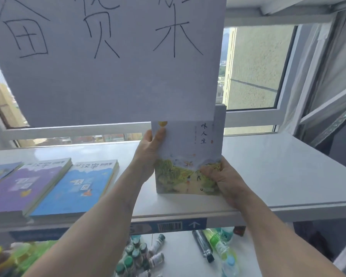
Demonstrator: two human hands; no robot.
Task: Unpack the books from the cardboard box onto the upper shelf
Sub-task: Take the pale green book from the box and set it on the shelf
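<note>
- My left hand [148, 148] grips the book [188, 156] by its left edge, and my right hand [222, 176] pinches its lower right corner. The book stands upright near the shelf [278, 166] front edge.
- I'd lay it flat beside the blue book [76, 186], square to the edge.
- The box isn't visible. Bottles [140, 254] lie below.

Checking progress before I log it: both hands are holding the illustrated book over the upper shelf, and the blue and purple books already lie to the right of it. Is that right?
Not quite. In the head view the blue book and purple book lie to the left of the illustrated book, not the right. The rest stands: left hand and right hand hold it over the upper shelf.
</note>
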